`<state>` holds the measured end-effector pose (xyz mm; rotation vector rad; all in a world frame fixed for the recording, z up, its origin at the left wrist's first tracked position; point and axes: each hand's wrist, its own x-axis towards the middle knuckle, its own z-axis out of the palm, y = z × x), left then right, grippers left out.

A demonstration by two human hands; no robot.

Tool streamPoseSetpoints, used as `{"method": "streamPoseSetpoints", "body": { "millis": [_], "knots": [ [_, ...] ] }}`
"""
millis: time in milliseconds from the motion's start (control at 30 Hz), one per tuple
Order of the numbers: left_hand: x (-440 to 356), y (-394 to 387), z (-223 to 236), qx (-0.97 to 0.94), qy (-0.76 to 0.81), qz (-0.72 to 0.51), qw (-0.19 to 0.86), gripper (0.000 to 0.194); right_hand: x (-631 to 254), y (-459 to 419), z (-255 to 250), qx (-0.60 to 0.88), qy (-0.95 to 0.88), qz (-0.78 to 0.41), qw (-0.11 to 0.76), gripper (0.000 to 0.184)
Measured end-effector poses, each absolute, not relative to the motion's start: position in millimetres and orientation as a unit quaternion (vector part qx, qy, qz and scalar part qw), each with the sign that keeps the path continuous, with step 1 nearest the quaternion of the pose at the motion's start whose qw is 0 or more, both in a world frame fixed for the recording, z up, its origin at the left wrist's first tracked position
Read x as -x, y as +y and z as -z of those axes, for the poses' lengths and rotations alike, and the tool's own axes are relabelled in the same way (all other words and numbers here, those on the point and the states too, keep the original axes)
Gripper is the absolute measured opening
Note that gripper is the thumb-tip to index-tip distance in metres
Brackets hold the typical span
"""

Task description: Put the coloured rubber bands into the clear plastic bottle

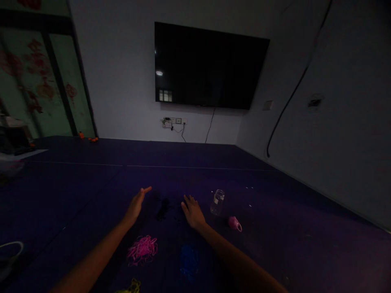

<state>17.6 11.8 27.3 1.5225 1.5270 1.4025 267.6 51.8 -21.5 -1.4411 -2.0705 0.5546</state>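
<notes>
My left hand is held just left of a small dark pile, its fingers stretched forward and nothing visible in it. On the other side of that pile, my right hand is open with its fingers spread, low over the dark blue floor. Nearer to me lie a tangled heap of pink bands, a blue heap hard to make out against the floor, and a yellow bunch cut off by the lower edge. An uncapped clear jar stands upright right of my right hand, beside a pink lid with a loop.
Small white scraps dot the floor to the right. A dark television hangs on the far wall above sockets and cords. Orange items sit near the glass door. A pale curved rim shows at lower left.
</notes>
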Motion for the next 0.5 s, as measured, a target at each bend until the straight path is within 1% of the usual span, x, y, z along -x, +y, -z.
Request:
{"method": "streamPoseSetpoints", "body": {
  "millis": [133, 233, 300, 400, 500],
  "knots": [
    [12.0, -31.3, -23.0, -0.501, 0.605, -0.586, 0.200, 0.069, -233.7, 50.8, 20.1, 0.433, -0.825, -0.240, 0.274, 0.064],
    [20.4, -61.8, -17.7, -0.456, 0.653, -0.598, 0.088, 0.063, -215.2, 57.7, 12.1, 0.373, -0.854, -0.241, 0.272, 0.064],
    [20.6, -74.1, -16.7, -0.444, 0.681, -0.582, 0.017, 0.055, -204.6, 66.3, 4.1, 0.348, -0.872, -0.229, 0.259, 0.062],
    [18.0, -79.5, -19.1, -0.445, 0.701, -0.556, -0.013, 0.048, -186.8, 81.7, -7.8, 0.318, -0.897, -0.214, 0.220, 0.055],
    [17.3, -76.9, -21.5, -0.445, 0.701, -0.557, -0.019, 0.049, -175.6, 92.6, -14.0, 0.294, -0.923, -0.201, 0.145, 0.051]
  ]
}}
